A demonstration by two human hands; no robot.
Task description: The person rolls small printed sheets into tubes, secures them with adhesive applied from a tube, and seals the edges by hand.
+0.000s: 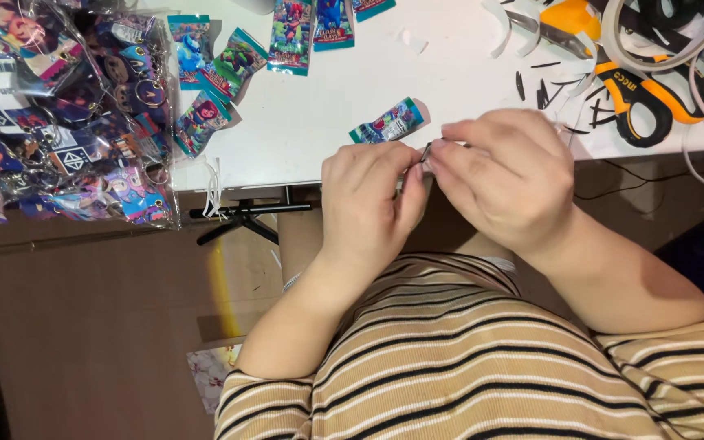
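1. At the edge of the white table (303, 138), head view: the person's left hand (368, 208) and right hand (503, 175) meet fingertip to fingertip, both pinched shut on a small metal piece (427, 151), thin and greyish. It's too tiny to tell what it really is. It sits right between the two hands, just over the table's front edge.
2. Just beside the hands, on the table, lies a small colourful packet (387, 122), not touched by either hand.
3. Further back, more colourful packets (291, 37) are scattered in a loose row near the table's far side.
4. Off to the left, a clear plastic bag (59, 114) stuffed with printed charms and rings hangs partly over the table edge.
5. Over on the right, orange-and-black scissors (641, 94) lie next to a roll of tape (662, 33) and some thin black scraps (543, 90).
6. Down below, the person's striped shirt (466, 358) fills the bottom of the view, in tan with dark and white lines.
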